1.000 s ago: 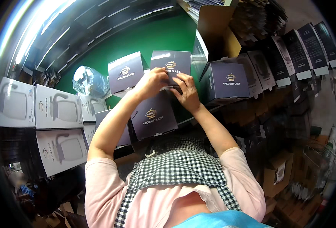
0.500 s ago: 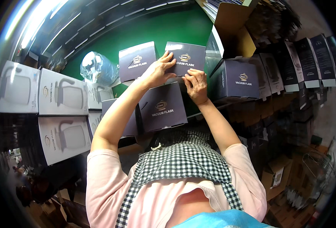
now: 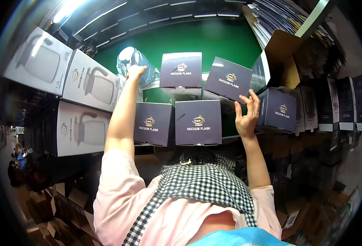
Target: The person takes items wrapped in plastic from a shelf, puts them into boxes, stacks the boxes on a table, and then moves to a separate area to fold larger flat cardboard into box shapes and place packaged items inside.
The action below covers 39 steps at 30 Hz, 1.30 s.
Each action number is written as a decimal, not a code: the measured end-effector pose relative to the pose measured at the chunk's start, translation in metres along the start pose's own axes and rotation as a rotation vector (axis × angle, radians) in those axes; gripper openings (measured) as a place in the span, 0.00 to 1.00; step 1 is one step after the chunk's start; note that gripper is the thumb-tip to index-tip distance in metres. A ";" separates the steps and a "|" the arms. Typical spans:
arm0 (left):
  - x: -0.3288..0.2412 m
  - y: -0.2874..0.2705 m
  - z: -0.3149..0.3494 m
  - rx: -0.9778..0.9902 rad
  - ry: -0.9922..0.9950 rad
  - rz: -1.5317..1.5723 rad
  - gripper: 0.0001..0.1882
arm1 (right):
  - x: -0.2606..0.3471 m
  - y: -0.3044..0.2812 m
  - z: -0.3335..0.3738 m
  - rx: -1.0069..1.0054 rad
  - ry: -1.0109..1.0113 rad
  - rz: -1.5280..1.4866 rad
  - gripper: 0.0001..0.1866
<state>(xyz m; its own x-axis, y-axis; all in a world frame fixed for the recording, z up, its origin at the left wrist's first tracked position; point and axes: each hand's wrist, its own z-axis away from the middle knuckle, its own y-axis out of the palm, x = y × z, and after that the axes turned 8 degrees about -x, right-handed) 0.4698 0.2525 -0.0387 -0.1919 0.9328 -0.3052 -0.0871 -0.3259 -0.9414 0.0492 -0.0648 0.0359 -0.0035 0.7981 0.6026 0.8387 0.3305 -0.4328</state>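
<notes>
My left hand [image 3: 136, 73] reaches out to the far left, its fingers closed on a clear plastic bag [image 3: 146, 61] with a rounded white-topped thing inside; the fingertips are partly hidden. My right hand [image 3: 248, 115] is raised, fingers apart and holding nothing, beside the lower right corner of a dark purple flask box [image 3: 229, 78] that sits at an angle. Left of that box stands another purple box [image 3: 182, 71]. Nearer to me are two more, a front middle box [image 3: 198, 123] and a front left box [image 3: 153, 125].
White boxes with a jug picture [image 3: 91, 82] are stacked on the left. At the right stand another purple box [image 3: 277, 110], an open brown carton [image 3: 285, 55] and a row of dark boxes [image 3: 347, 102]. The work surface is green [image 3: 222, 39].
My left hand has left the far right purple box and moved left to the plastic bag. My right hand has come off that box, and its fingers have spread. The view has shifted.
</notes>
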 end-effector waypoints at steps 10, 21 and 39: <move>0.019 0.018 -0.091 -0.452 -0.115 0.117 0.29 | -0.028 -0.083 -0.054 -0.151 -0.101 0.214 0.08; -0.214 -0.201 0.217 -0.645 0.851 0.559 0.21 | -0.220 -0.100 -0.146 0.037 0.471 0.583 0.17; -0.408 0.059 0.347 -0.210 1.189 0.466 0.22 | -0.204 -0.096 -0.116 0.215 0.230 0.408 0.14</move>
<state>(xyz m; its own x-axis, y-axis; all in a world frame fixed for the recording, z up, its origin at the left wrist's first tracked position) 0.2036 -0.2011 0.0798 0.8286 0.3382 -0.4462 -0.0720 -0.7260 -0.6839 0.0325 -0.3183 0.0326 0.4409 0.7598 0.4779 0.6162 0.1309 -0.7766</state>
